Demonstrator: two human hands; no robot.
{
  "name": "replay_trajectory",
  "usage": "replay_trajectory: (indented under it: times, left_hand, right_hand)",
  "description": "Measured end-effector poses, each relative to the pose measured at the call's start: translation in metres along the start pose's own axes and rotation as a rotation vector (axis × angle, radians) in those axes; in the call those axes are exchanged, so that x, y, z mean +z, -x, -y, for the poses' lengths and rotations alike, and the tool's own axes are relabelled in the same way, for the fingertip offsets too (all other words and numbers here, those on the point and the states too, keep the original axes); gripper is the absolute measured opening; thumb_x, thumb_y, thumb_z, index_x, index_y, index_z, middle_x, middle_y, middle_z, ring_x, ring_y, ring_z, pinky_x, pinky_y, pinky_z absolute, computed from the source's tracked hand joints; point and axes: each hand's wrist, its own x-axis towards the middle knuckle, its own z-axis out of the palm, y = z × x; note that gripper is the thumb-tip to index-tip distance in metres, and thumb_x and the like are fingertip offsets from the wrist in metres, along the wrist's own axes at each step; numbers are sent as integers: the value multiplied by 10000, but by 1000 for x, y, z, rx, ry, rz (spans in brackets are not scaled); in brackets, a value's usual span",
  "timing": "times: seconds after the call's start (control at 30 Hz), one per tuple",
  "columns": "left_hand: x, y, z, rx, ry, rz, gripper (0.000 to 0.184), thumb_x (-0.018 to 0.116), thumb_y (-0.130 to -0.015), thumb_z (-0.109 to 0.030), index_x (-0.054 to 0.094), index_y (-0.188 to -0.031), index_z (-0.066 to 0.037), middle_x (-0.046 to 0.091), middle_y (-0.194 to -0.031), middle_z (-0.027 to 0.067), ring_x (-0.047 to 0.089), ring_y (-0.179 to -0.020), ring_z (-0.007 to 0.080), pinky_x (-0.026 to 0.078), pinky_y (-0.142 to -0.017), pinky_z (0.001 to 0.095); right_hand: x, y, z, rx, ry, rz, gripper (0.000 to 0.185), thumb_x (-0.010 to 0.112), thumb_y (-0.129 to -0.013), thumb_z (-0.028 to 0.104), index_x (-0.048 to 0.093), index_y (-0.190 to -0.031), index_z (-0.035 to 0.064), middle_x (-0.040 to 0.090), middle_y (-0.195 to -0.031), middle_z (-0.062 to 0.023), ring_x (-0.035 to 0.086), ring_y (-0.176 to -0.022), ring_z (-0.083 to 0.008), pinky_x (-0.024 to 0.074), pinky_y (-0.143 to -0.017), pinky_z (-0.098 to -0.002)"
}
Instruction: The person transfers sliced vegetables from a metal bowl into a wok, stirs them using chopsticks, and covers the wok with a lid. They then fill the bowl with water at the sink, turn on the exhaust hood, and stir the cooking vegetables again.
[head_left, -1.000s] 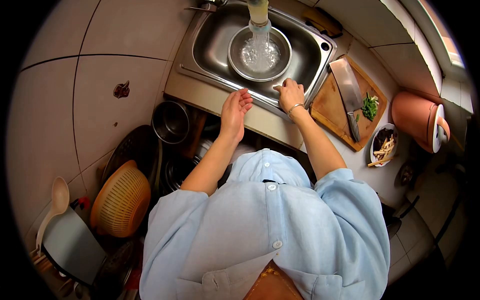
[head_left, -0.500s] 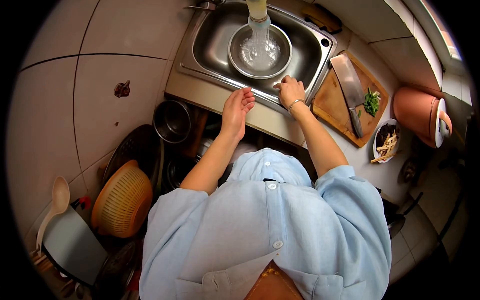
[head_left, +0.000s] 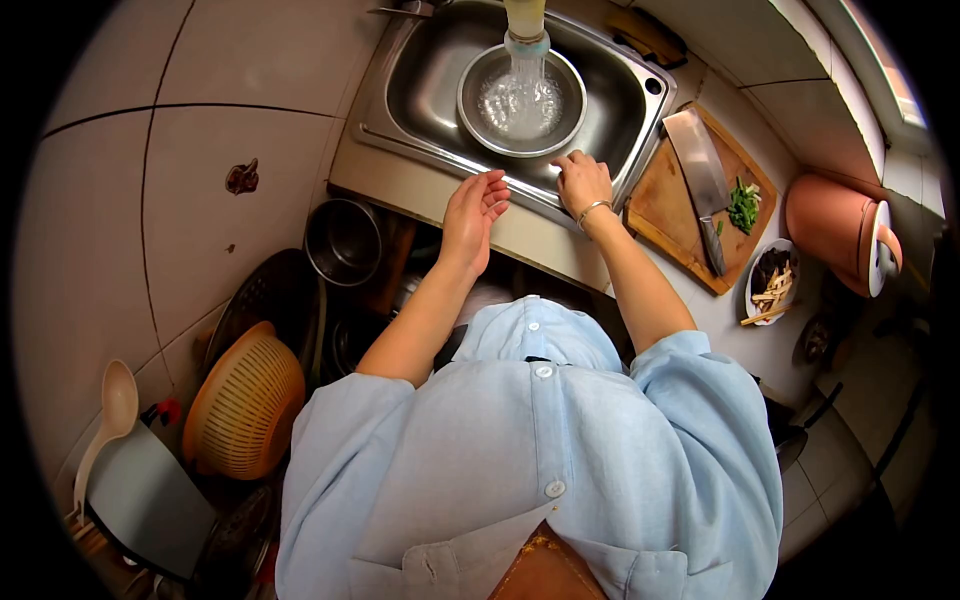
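Note:
A steel basin [head_left: 522,153] sits in the metal sink [head_left: 425,95] while water pours into it from the tap [head_left: 525,20]. The water in it is churned and bubbly. My left hand [head_left: 474,208] hovers by the sink's front edge, fingers loosely stretched, palm turned inward, holding nothing. To its right, my right hand [head_left: 584,184], with a bracelet [head_left: 592,211] on the wrist, is over the front rim of the sink. Its fingers are slightly bent and apart, with nothing visible in them. Neither hand touches the basin.
Right of the sink, a cutting board [head_left: 657,205] carries a cleaver [head_left: 697,160] and chopped greens [head_left: 743,205]. Beyond are a plate of sliced food [head_left: 772,283] and a lidded orange pot [head_left: 830,225]. An orange colander [head_left: 245,405] and a dark pot [head_left: 344,242] stand at the left.
Both hands stay nearly in place; the right hand's fingers shift slightly. Water keeps running into the basin. The view has moved very little.

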Motion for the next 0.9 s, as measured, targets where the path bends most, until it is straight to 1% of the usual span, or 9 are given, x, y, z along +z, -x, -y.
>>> replay_trajectory:
  times: [0.2, 0.33, 0.37, 0.47, 0.5, 0.57, 0.67, 0.73, 0.9]
  left_hand:
    - [9, -2, -4, -11, -28, 8, 272, 455, -988, -213, 587, -1095, -1, 597, -1026, 75, 565, -949, 151, 466, -833, 293]
    - [19, 0, -8, 25, -25, 15, 257, 468, -984, -211, 587, -1099, -15, 602, -1064, 80, 567, -1002, 170, 463, -861, 320]
    - [22, 1, -8, 38, -15, 17, 256, 468, -984, -210, 584, -1102, -16, 600, -1069, 82, 565, -1009, 173, 461, -865, 325]
    - [30, 8, -9, 54, 30, 30, 251, 460, -986, -204, 565, -1117, -18, 590, -1086, 87, 554, -1031, 185, 453, -883, 344]
    - [34, 12, -11, 49, 50, 40, 250, 457, -987, -204, 564, -1117, -19, 590, -1084, 87, 555, -1029, 186, 453, -883, 344]
    - [42, 24, -15, 40, 92, 55, 249, 452, -988, -204, 560, -1117, -20, 589, -1079, 87, 556, -1027, 189, 453, -885, 345]
    - [47, 49, -17, 47, 152, 91, 235, 473, -978, -199, 562, -1112, -28, 593, -1064, 85, 557, -1020, 184, 452, -888, 345]
    - [54, 57, -14, 62, 183, 113, 236, 501, -964, -211, 570, -1106, -34, 596, -1062, 81, 558, -1009, 180, 450, -886, 344]
    - [58, 73, -2, 47, 272, 27, 264, 552, -933, -265, 587, -1096, -60, 599, -1049, 45, 554, -975, 163, 450, -863, 337]
  right_hand:
    - [-12, -5, 2, 59, -94, 37, 148, 657, -806, 250, 644, -822, 103, 618, -879, -102, 600, -879, -304, 478, -744, -431]
    - [-15, 9, 8, 121, -382, -150, 85, 655, -787, 126, 631, -840, 64, 558, -987, -154, 584, -856, -354, 493, -769, -448]
    - [-18, 10, 11, 167, -432, -177, 85, 635, -819, 145, 640, -842, 64, 603, -935, -169, 608, -799, -337, 505, -732, -410]
    - [-14, 13, 15, 376, -1139, -111, 256, 533, -939, 209, 669, -854, 10, 681, -764, -123, 656, -674, -195, 507, -656, -294]
    - [-32, 18, 24, 364, -1335, -104, 305, 486, -970, 230, 654, -926, -21, 681, -862, -79, 649, -755, -163, 511, -672, -282]
    - [-79, 35, 55, 639, -1788, -70, 332, 402, -1005, 257, 627, -1052, 18, 656, -972, -80, 629, -879, -152, 505, -750, -290]
    - [-94, 56, 63, 594, -2145, 39, 355, 381, -1010, 276, 586, -1125, 10, 648, -1049, -104, 619, -953, -199, 499, -837, -363]
    - [-96, 71, 66, 497, -2270, 74, 357, 394, -1006, 289, 599, -1109, 15, 656, -1040, -113, 621, -972, -226, 500, -853, -381]
    - [-118, 100, 72, 702, -2267, 118, 323, 476, -975, 325, 585, -1119, 58, 617, -1113, -86, 568, -1069, -196, 442, -938, -351]
